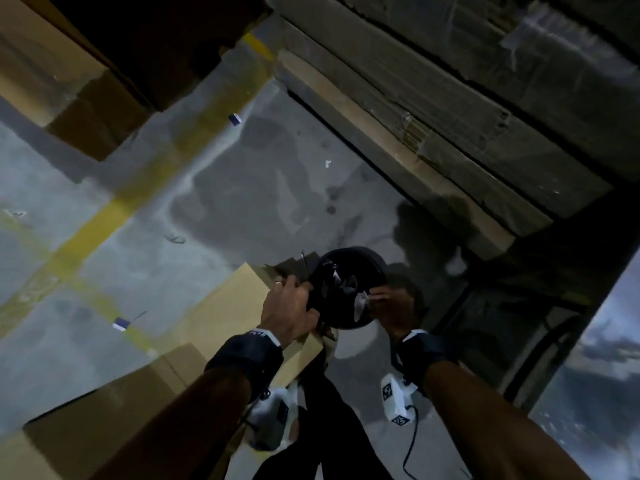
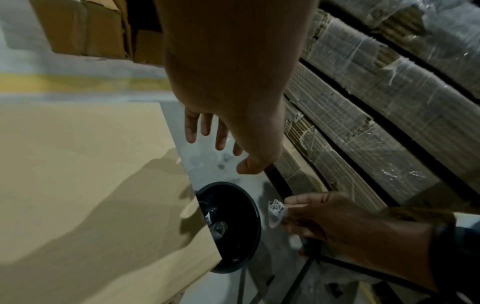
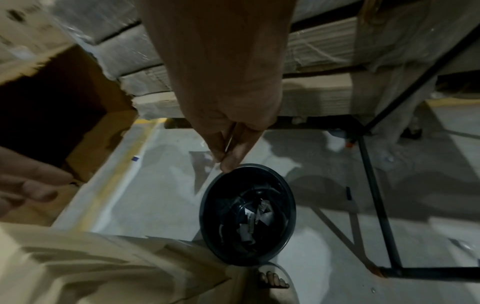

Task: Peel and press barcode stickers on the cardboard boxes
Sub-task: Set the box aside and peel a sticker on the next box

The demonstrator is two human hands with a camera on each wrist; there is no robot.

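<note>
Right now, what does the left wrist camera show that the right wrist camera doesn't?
Only the left wrist view shows the sticker, a small white piece with a printed code pinched in the right hand, and the left hand with straight fingers, holding nothing.

Only the right wrist view shows a bare foot beside the bin and the black metal frame on the floor.

Both show the round black bin with paper scraps inside, the pale cardboard box next to it, and the wrapped cardboard stacks behind.
</note>
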